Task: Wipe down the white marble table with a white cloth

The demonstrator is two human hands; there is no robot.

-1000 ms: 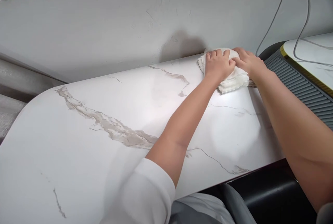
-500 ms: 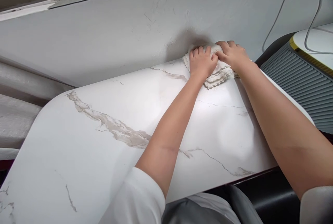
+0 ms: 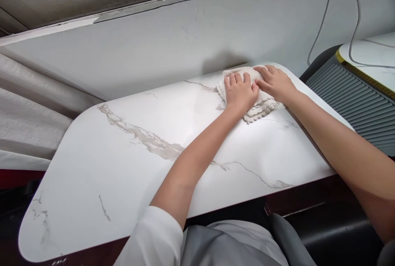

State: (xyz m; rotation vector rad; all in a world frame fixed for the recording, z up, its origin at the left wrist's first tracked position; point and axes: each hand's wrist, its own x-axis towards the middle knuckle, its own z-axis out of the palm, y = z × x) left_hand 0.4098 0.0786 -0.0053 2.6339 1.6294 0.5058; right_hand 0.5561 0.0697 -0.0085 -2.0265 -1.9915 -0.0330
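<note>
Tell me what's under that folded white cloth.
The folded white cloth lies on the white, brown-veined, round-cornered tabletop. The patch directly beneath is covered, so I can't see anything there.

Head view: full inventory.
Marble-patterned tabletop: 1, white, centre
Folded cloth: 1, cream, on tabletop
Wall: 1, grey, behind tabletop
Second tabletop: 1, white, right edge
Ribbed panel: 1, grey, right
Trim strip: 1, gold, above panel
Thin cable: count unclear, grey, upper right
Ledge: 1, grey, upper left
Draped fabric: count unclear, pale, left
Glossy surface: 1, black, lower right
Left sleeve: 1, white, bottom
Left grip and right grip: 2, bare, on cloth
</note>
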